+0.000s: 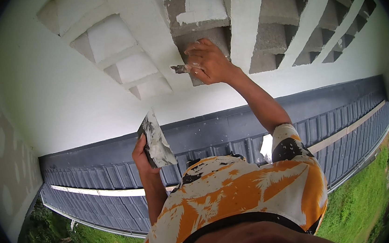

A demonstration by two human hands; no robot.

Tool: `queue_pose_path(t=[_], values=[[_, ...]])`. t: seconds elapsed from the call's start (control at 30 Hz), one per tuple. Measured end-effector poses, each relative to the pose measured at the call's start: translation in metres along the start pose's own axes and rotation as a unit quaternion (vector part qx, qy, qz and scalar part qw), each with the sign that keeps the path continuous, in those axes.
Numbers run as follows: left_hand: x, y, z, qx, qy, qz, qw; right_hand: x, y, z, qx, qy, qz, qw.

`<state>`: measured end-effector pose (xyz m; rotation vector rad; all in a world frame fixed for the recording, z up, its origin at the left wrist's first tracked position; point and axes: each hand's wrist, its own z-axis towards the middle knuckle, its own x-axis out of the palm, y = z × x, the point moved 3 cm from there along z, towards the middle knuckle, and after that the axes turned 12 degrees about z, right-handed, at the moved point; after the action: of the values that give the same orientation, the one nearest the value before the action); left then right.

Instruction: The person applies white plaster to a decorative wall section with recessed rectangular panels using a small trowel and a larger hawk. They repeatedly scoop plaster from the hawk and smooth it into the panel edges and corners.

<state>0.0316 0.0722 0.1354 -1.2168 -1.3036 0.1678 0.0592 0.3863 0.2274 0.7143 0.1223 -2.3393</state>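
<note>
My left hand (144,153) is closed around a flat, wide putty blade (157,141), its face smeared with white filler and dark streaks. It is held low in front of the wall, left of my body. My right arm is raised to the wall, and the right hand (207,63) is closed, with white smears on its fingers. From its left side sticks the dark, stained end of a small putty knife (179,69); the rest is hidden by the hand. Behind this hand lies a bare grey recess (212,35) in the wall. Just above it, another recess (199,1) is partly coated white.
Rows of recessed blocks pierce the white wall (86,118): white-coated ones (135,67) to the left, bare grey ones (271,38) to the right. Dark roof tiles (110,172) run below the wall, with a pale batten (100,191) across them. Grass (367,194) lies beyond the roof edge.
</note>
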Motion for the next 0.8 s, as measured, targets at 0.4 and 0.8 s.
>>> queue_pose_path(t=[0.4, 0.8], values=[[-0.011, 0.002, -0.006, 0.017, -0.086, 0.019, 0.996, 0.001, -0.025, -0.047, 0.396, -0.338, 0.337, 0.784], [-0.014, 0.005, 0.001, 0.005, -0.044, 0.018, 0.999, 0.031, -0.007, -0.041, 0.453, -0.312, 0.359, 0.754]])
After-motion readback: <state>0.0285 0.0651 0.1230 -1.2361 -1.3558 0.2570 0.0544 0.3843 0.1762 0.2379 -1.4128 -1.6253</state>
